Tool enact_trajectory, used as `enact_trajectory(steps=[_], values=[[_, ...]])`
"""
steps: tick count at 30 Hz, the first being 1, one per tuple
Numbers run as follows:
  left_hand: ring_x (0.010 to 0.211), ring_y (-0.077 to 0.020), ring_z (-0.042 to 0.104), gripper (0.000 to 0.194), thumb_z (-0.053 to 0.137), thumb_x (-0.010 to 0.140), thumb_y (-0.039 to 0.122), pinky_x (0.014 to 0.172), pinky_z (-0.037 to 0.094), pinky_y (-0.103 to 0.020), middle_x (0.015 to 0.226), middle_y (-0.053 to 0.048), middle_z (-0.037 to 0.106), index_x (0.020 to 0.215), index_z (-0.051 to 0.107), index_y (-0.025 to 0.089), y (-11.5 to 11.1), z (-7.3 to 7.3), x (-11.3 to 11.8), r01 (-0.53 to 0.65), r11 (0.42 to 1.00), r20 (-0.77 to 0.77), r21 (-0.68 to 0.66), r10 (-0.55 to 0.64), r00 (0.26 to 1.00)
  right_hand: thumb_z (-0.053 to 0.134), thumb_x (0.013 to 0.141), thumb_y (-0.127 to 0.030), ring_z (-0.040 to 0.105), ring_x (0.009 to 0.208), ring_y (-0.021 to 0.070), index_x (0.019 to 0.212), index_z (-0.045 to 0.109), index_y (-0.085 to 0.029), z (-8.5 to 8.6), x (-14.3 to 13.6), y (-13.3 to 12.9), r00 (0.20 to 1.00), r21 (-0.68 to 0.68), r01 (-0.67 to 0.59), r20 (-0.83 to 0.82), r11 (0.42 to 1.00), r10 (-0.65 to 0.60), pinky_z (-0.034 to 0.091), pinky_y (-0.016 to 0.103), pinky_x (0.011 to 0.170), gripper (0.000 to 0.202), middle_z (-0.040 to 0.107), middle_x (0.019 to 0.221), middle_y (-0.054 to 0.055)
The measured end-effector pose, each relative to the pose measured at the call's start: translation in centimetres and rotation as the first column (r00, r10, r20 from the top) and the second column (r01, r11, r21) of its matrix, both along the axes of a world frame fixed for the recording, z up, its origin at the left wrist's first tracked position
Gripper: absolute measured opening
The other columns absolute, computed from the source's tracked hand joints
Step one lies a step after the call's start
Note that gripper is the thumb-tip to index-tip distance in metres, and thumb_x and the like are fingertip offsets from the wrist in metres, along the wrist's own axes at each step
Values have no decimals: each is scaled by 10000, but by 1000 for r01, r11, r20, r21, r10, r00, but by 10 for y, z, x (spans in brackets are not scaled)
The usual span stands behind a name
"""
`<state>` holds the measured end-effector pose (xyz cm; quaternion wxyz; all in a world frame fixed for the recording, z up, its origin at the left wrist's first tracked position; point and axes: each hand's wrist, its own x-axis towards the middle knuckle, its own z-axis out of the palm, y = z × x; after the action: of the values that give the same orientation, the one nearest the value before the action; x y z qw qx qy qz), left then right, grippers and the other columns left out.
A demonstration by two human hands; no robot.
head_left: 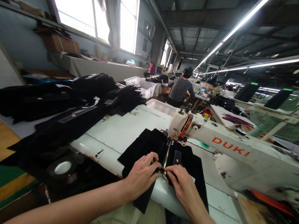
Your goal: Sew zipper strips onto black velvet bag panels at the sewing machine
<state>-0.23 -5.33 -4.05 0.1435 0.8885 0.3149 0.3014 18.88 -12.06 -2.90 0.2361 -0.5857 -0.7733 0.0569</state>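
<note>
A black fabric piece (146, 143) lies on the sewing machine table, with a gold-toothed zipper (167, 155) running from under the needle area toward me. My left hand (143, 174) is closed at the zipper's near end, thumb and fingers pinching the black zipper edge. Close beside it, my right hand (179, 179) pinches the other side of the zipper near its gold slider (165, 175). The white sewing machine (210, 137) stands just beyond both hands, its head above the fabric. A small dark patch with a gold stud (177, 161) sits right of the zipper.
Stacks of black fabric pieces (93, 96) cover the left side of the table (112, 133). White plastic bins (141, 84) stand behind it. A person in a dark top (179, 90) sits ahead, back turned. Black thread cones (247, 91) and a green fan (268, 121) are at right.
</note>
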Motion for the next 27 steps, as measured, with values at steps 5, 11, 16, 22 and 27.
enact_trajectory(steps=[5,11,16,22,27], values=[[858,-161,587,161,718,867,134,773,464,-299,1080,-2,565,978,681,244,5,-2,6,25,1000,2,9,-25,1000,359,975,-118,555,885,283,1078,572,-192,-12,-6,-3,994,33,-45,99,998,41,500,445,757,249,591,966,77],[808,-169,588,251,872,736,286,743,455,-301,990,6,602,889,691,204,5,-5,11,41,999,10,2,-41,999,383,973,-92,596,927,226,1077,566,-227,-8,-4,-5,996,-82,-65,-73,995,59,511,358,791,250,607,1008,43],[834,-173,605,350,878,701,416,750,479,-279,992,2,608,898,688,197,5,-5,7,120,992,-2,-29,-120,993,439,974,-119,610,936,199,1015,577,-241,1,-4,-6,980,-179,-92,-190,980,58,493,314,812,188,616,1000,23],[860,-128,625,273,797,771,96,785,503,-197,1058,10,569,978,647,193,8,6,0,217,972,-10,-86,-219,976,367,918,-60,579,970,246,1092,559,-230,-5,-7,-12,997,-123,-66,-51,990,60,488,379,817,311,587,1052,68],[874,-128,639,157,678,877,105,815,512,-214,1078,-2,567,996,634,197,9,2,5,173,982,27,-68,-172,985,335,1008,-190,598,932,219,1089,521,-242,-1,-7,-7,978,-115,-19,-209,993,-5,465,344,793,210,605,1004,47]])
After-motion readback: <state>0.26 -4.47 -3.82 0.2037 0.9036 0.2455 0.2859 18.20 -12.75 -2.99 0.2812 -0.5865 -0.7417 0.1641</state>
